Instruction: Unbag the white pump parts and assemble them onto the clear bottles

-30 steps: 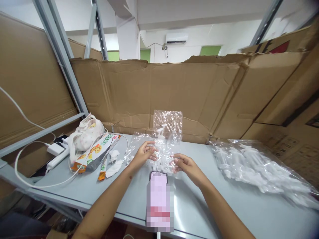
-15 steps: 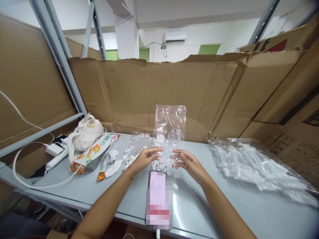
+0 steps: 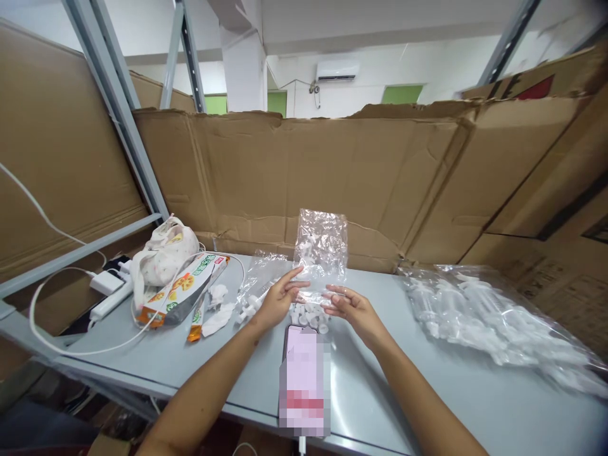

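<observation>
A clear plastic bag stands tilted up in front of me, with some white parts visible inside its left side. My left hand is closed on the bag's near left edge, thumb and fingertips together. At the near right edge, my right hand grips the same bag with bent fingers. Beneath the hands lies a pile of small white plastic pieces, partly covered by the bag and fingers. A phone with a blurred screen lies just on the near side of that pile.
Left of my hands are another clear bag with white parts, crumpled tissue, a snack box, a white cloth bag and a power strip with cables. Filled clear bags lie right. Cardboard walls the back.
The bag has tipped and its near part is drawn flatter between my hands. My left fingers have risen slightly and closed in. The camera view has shifted a little.
</observation>
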A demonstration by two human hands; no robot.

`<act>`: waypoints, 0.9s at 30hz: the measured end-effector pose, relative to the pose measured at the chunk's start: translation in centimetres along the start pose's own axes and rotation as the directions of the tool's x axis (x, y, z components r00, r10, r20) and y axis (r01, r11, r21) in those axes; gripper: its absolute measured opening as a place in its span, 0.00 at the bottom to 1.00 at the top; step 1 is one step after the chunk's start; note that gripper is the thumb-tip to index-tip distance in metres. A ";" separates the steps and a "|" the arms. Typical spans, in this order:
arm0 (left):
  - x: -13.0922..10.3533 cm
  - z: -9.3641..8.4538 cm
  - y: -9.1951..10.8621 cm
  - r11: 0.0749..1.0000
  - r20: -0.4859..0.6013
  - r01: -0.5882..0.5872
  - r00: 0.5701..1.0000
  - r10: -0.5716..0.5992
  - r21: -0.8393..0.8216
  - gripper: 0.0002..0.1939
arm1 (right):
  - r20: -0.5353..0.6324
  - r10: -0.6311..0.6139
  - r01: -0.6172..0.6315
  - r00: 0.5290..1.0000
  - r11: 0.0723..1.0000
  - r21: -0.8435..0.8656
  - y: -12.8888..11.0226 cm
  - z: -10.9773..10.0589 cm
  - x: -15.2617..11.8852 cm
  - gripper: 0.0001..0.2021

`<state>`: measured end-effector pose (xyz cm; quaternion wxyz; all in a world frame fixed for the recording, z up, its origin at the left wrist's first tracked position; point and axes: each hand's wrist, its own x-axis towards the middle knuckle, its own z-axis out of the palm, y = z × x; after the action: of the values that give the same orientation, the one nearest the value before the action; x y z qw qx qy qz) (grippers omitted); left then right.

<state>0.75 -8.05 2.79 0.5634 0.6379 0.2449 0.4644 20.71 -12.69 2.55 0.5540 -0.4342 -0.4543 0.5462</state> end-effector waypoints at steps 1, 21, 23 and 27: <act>0.0 -0.1 0.0 1.000 -0.002 -0.004 1.000 0.004 -0.003 0.26 | -0.002 0.009 -0.009 1.000 1.000 0.005 -0.1 0.0 0.0 0.21; -1.5 -7.8 5.6 0.983 -0.400 -0.167 0.898 0.184 0.076 0.39 | 0.527 -0.290 0.577 0.799 0.121 -0.808 0.4 9.5 1.2 0.24; -2.0 -8.4 5.3 0.983 -0.398 -0.173 0.900 0.180 0.053 0.40 | 0.633 -0.243 0.634 0.735 -0.088 -0.769 2.0 11.5 2.3 0.27; -2.9 -9.4 4.7 0.988 -0.363 -0.136 0.920 0.151 0.066 0.36 | 0.714 -0.214 0.661 0.667 -0.273 -0.699 3.9 13.9 4.5 0.21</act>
<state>-9.72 -6.96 5.72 0.4595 0.5673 0.3073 0.6104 6.27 -8.31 1.77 0.1500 -0.3846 -0.8998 -0.1412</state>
